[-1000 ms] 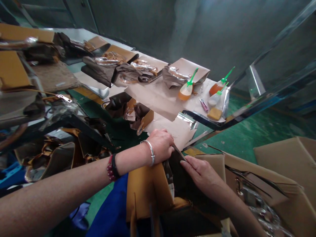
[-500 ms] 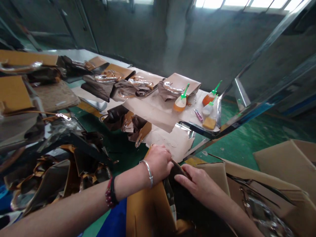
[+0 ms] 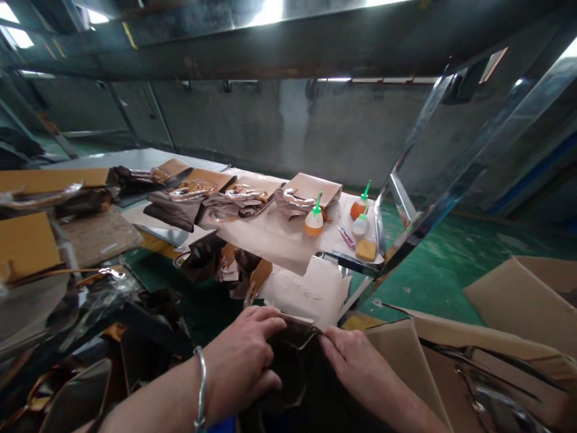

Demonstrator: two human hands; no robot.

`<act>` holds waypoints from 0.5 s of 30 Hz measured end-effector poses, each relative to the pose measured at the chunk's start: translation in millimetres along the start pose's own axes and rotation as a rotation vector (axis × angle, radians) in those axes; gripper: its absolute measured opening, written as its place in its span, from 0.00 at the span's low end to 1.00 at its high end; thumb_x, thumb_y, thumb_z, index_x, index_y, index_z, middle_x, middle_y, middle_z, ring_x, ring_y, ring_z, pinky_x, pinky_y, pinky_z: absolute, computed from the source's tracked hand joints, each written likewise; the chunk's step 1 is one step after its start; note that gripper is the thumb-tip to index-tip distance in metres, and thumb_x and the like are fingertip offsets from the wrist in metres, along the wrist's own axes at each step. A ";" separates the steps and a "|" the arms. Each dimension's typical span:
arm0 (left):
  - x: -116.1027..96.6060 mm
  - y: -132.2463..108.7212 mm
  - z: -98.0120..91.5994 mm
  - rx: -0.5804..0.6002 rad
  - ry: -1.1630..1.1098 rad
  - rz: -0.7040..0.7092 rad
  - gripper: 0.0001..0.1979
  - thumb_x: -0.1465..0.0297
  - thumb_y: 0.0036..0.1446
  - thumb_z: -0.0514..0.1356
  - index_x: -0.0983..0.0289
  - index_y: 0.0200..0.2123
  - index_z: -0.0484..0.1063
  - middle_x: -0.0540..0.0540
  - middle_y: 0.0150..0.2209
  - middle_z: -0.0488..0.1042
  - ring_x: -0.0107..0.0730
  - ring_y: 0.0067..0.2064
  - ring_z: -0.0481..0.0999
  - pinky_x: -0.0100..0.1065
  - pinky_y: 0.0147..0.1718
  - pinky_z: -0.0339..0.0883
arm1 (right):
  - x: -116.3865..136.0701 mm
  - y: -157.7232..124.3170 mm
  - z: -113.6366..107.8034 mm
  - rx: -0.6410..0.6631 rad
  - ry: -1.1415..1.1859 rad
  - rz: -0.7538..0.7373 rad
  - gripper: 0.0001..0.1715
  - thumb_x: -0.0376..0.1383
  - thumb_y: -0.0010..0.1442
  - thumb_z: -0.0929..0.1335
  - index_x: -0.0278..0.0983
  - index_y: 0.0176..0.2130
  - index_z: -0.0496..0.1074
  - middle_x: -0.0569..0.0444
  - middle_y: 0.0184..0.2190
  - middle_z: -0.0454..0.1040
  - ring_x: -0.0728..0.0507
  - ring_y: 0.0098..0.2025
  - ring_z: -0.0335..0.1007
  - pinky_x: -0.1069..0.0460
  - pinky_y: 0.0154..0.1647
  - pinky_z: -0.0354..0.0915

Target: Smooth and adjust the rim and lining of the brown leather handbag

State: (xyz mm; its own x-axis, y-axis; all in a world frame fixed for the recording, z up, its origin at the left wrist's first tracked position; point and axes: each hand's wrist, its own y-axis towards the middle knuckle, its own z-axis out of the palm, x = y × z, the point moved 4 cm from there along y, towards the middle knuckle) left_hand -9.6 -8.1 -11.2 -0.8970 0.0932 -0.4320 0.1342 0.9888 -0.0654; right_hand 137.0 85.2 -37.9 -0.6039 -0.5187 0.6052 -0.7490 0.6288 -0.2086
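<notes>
At the bottom centre is a brown bag [image 3: 295,361] with a dark lining, its opening towards me and its lower part out of view. My left hand [image 3: 243,355], with a silver bangle at the wrist, has its fingers over the left of the bag's top edge and the thumb on the inner side. On the right, my right hand [image 3: 356,361] pinches the same edge, its fingertips partly hidden. Beyond both hands, a paper-covered shelf [image 3: 270,246] carries several similar bags with plastic-wrapped handles, such as one pale bag [image 3: 315,186].
Squeeze bottles with green nozzles, one with orange liquid [image 3: 313,222], stand by a pink cutter [image 3: 346,237] and yellow sponge [image 3: 366,249]. A metal frame [image 3: 406,240] rises at right. Cardboard boxes [image 3: 509,288] sit lower right; more bags [image 3: 76,391] lie lower left.
The view has tilted up, so the shelf sits lower. My left hand has shifted left along the bag's edge, away from the right hand, and the lining between them shows more.
</notes>
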 end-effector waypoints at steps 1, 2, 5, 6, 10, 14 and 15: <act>4.4 -1.2 -6.4 -0.018 0.036 0.056 0.08 0.71 0.41 0.66 0.64 0.18 0.70 0.50 0.43 0.72 0.42 0.55 0.58 0.43 0.55 0.49 | 7.3 -4.7 -1.0 0.022 -0.021 0.010 0.19 0.38 0.62 0.55 0.36 0.26 0.66 0.50 0.25 0.73 0.45 0.28 0.69 0.54 0.28 0.57; 6.9 -1.6 -12.9 -0.030 0.077 0.104 0.08 0.71 0.42 0.66 0.65 0.19 0.69 0.50 0.38 0.73 0.41 0.53 0.60 0.43 0.55 0.48 | 14.6 -9.2 -1.8 0.044 -0.043 0.021 0.20 0.39 0.62 0.54 0.37 0.26 0.66 0.50 0.24 0.73 0.45 0.27 0.69 0.54 0.27 0.57; 1.6 0.0 -28.0 -0.034 0.182 0.078 0.11 0.64 0.51 0.59 0.66 0.23 0.67 0.53 0.30 0.71 0.38 0.42 0.67 0.45 0.49 0.56 | 28.7 -17.3 -2.5 0.059 -0.085 0.027 0.21 0.39 0.63 0.53 0.37 0.27 0.66 0.50 0.25 0.73 0.45 0.28 0.70 0.54 0.27 0.58; -3.8 0.8 -29.9 -0.038 0.190 0.008 0.14 0.60 0.53 0.57 0.66 0.25 0.67 0.54 0.29 0.70 0.37 0.37 0.67 0.45 0.45 0.59 | 29.7 -17.9 -1.7 0.049 -0.082 0.021 0.20 0.38 0.63 0.54 0.37 0.27 0.67 0.49 0.26 0.73 0.45 0.29 0.70 0.55 0.28 0.58; -31.6 -1.2 -14.3 -0.156 0.108 -0.217 0.29 0.46 0.41 0.59 0.65 0.34 0.68 0.57 0.36 0.69 0.45 0.41 0.65 0.54 0.50 0.52 | 18.0 -16.3 5.9 0.026 -0.070 0.050 0.19 0.34 0.63 0.54 0.37 0.30 0.69 0.49 0.27 0.74 0.45 0.31 0.71 0.55 0.31 0.58; -39.9 -4.3 16.2 -0.242 0.095 -0.274 0.19 0.56 0.44 0.61 0.62 0.36 0.69 0.57 0.43 0.65 0.49 0.51 0.57 0.57 0.56 0.37 | 9.1 -18.5 10.4 -0.002 -0.083 0.066 0.19 0.34 0.63 0.53 0.37 0.30 0.69 0.48 0.28 0.74 0.45 0.32 0.71 0.55 0.32 0.58; -38.5 -3.9 20.7 -0.244 0.104 -0.283 0.11 0.62 0.47 0.59 0.62 0.33 0.70 0.57 0.42 0.65 0.48 0.50 0.57 0.57 0.55 0.39 | 8.7 -19.3 10.8 -0.004 -0.083 0.064 0.19 0.34 0.63 0.53 0.37 0.30 0.68 0.48 0.27 0.74 0.45 0.32 0.71 0.55 0.32 0.58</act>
State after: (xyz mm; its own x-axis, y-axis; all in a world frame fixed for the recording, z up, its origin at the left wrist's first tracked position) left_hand 33.1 -18.0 -12.9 -0.9237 -0.1883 -0.3336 -0.2174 0.9747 0.0519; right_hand 143.3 62.3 -36.9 -0.6707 -0.5236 0.5253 -0.7076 0.6641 -0.2415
